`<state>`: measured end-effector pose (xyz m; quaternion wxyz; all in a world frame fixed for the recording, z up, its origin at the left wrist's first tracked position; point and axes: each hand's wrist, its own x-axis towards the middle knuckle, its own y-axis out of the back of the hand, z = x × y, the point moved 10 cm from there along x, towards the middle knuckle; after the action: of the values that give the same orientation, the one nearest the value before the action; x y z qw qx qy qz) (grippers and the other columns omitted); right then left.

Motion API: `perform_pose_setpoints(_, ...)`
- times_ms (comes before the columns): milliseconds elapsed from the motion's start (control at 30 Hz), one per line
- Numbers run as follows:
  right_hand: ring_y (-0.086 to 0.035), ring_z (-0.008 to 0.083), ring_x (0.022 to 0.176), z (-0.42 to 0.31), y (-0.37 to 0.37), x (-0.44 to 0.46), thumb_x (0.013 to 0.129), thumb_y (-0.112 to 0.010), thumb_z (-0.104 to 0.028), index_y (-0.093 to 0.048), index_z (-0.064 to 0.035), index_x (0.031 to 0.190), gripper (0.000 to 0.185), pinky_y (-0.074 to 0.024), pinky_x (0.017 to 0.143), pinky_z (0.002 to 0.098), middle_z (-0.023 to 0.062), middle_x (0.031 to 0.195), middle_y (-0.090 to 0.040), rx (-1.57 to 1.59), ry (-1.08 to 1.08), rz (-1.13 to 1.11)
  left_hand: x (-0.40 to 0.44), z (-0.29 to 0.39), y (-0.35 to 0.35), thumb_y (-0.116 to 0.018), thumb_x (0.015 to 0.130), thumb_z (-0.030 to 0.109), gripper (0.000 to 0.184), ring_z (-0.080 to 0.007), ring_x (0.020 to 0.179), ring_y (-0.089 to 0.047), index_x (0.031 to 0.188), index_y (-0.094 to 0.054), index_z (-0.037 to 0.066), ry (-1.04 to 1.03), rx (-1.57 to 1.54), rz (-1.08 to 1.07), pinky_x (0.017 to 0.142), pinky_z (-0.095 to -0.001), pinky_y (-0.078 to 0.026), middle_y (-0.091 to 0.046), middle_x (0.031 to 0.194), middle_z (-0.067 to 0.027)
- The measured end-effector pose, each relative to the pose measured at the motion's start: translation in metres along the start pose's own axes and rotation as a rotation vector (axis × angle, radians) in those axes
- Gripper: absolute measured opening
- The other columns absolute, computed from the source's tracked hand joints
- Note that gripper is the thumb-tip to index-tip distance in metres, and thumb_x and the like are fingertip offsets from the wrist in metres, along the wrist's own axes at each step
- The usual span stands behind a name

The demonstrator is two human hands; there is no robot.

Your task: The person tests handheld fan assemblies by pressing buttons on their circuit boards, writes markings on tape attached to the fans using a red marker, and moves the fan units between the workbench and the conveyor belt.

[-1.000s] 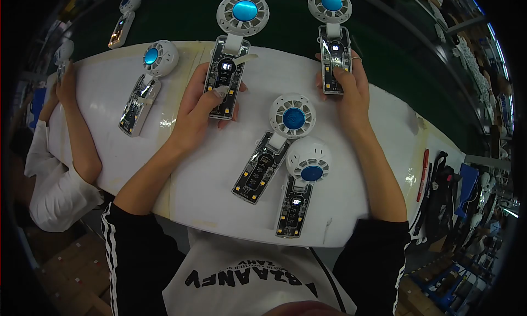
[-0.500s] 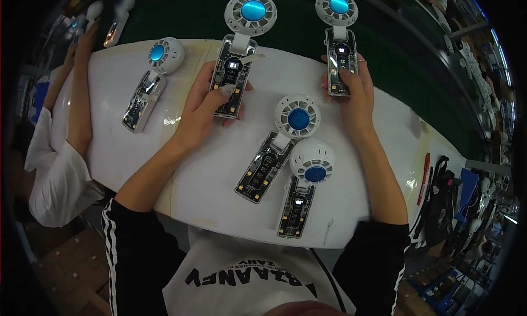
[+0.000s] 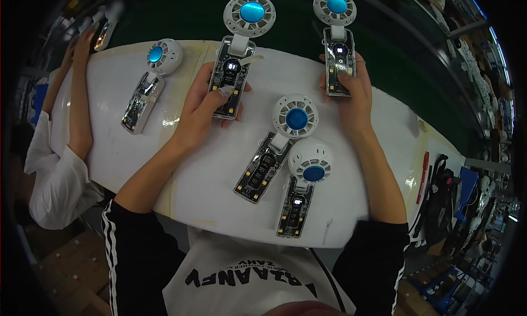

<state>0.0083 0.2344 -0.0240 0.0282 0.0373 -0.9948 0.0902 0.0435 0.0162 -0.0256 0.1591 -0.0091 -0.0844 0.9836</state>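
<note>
Two hands are clamping in the head view, thumbs in front: the left hand [image 3: 198, 110] on a round-headed white fan with blue hub and clear rectangular handle [image 3: 233, 55], the right hand [image 3: 357, 102] on a matching right-hand fan [image 3: 337, 5]. Both handles are pointing away from the body, nothing covering the thumbs. Nearer, a tilted fan [image 3: 255, 176] and a lower fan [image 3: 294, 206] are lying close together on the white table [image 3: 214, 190], between the forearms.

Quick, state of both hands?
Left hand: closed around a handheld fan, thumb on its front.
Right hand: closed around another fan, thumb on its front.
</note>
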Motion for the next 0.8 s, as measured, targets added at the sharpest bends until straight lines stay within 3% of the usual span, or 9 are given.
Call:
perform_pose_setpoints(200,-0.056,0.0151,0.072,-0.0005,0.0001,0.0003,0.077,-0.042,-0.01,-0.027,-0.0011,0.13,0.056,-0.0453,0.053,0.0265,0.0121,0.088,-0.057,-0.004,0.02,-0.003,-0.0001,-0.0011,0.0018,-0.037,0.083,0.011,0.036,-0.0135,0.064,-0.056,0.118,-0.034,0.004,0.004,-0.023,0.014,0.045,-0.0224,-0.041,-0.057,0.1,-0.0144)
perform_pose_setpoints(733,-0.054,0.0146,0.067,-0.0014,-0.0019,0.0006,0.078,-0.041,-0.009,-0.028,-0.0002,0.129,0.053,-0.0446,0.053,0.0266,0.0129,0.083,-0.058,-0.023,0.017,0.022,0.0004,-0.0008,0.0001,-0.038,0.084,0.011,0.04,-0.0128,0.065,-0.056,0.123,-0.03,0.003,-0.014,0.001,-0.026,0.046,-0.0217,-0.042,-0.057,0.101,-0.0139)
perform_pose_setpoints(800,-0.057,0.018,0.073,0.0028,-0.0003,0.0019,0.073,-0.043,-0.014,-0.027,-0.0011,0.129,0.06,-0.0454,0.052,0.0278,0.0198,0.114,-0.053,-0.05,-0.017,0.008,-0.0006,-0.0007,-0.0005,-0.038,0.084,0.011,0.041,-0.0127,0.065,-0.056,0.123,-0.03,0.003,-0.016,-0.005,-0.031,0.046,-0.0217,-0.042,-0.057,0.101,-0.0139)
